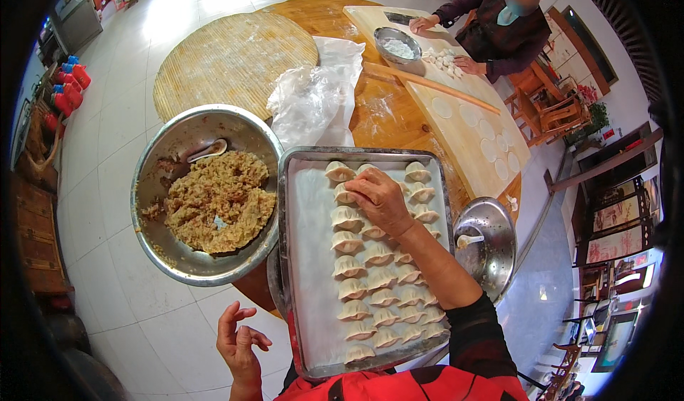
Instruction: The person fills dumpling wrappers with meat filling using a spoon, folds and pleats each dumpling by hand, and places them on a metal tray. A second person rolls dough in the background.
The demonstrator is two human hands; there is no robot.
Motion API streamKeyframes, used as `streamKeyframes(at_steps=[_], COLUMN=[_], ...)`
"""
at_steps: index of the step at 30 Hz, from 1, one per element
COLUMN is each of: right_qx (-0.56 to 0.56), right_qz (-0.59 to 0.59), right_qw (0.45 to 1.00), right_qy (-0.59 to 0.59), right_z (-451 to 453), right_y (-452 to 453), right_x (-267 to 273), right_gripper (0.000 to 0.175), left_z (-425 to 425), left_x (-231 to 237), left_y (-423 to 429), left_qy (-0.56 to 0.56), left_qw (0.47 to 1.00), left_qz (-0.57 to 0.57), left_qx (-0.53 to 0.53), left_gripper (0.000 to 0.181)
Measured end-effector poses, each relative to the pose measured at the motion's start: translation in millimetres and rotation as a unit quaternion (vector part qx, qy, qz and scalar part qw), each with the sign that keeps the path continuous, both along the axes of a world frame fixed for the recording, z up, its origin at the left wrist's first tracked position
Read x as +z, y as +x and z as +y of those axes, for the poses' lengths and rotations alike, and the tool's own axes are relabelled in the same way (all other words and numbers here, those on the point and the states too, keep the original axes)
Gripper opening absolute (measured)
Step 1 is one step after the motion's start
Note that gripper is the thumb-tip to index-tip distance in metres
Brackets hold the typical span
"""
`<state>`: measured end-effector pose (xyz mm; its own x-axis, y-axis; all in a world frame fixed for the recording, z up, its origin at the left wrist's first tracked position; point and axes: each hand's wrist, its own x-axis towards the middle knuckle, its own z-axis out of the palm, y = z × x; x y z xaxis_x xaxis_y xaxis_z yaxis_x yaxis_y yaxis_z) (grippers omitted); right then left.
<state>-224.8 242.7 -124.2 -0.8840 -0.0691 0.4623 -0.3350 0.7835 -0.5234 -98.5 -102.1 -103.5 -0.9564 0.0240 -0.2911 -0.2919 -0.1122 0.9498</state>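
My right hand [380, 200] reaches over a metal tray [285, 294] lined with white paper, its fingertips on a pleated dumpling [342, 193] near the top of the left-hand row. Several rows of dumplings lie on the tray's right part. My left hand [243, 342] is raised off the tray's lower left side, fingers apart and holding nothing. Left of the tray stands a large steel bowl [147, 246] of minced filling [219, 203], with a spoon [207, 151] resting against its inner wall.
Beyond are a round slatted mat [230, 61], crumpled plastic sheeting [320, 96] and a pale board [443, 128] bearing a rolling pin [454, 91], flat wrappers [487, 149], dough pieces [442, 61] and a flour bowl [398, 45]. Another person [499, 32] works there. A steel bowl [494, 256] stands right of the tray.
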Motion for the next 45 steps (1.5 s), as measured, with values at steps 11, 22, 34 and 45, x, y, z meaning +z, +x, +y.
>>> streamKeyframes(at_steps=[11,22,34,45], right_qx=[-0.054,-0.076,-0.072,-0.033], right_qz=[-0.008,-0.050,-0.081,-0.099], right_qw=[0.993,0.991,0.983,0.984], right_qy=[-0.104,-0.096,-0.149,-0.144], right_z=[18,52,61,46], right_y=[5,-7,-11,17], right_x=[18,18,30,40], right_gripper=[0.013,0.013,0.016,0.010], left_z=[4,4,7,9], left_x=[0,-3,5,1], left_y=[3,9,10,13], left_qy=[-0.017,-0.030,0.015,-0.009], left_qw=[1.000,0.999,1.000,1.000], left_qz=[0.001,-0.004,-0.013,0.013], left_qx=[0.001,0.016,0.014,-0.018], left_gripper=[0.038,0.035,0.030,0.033])
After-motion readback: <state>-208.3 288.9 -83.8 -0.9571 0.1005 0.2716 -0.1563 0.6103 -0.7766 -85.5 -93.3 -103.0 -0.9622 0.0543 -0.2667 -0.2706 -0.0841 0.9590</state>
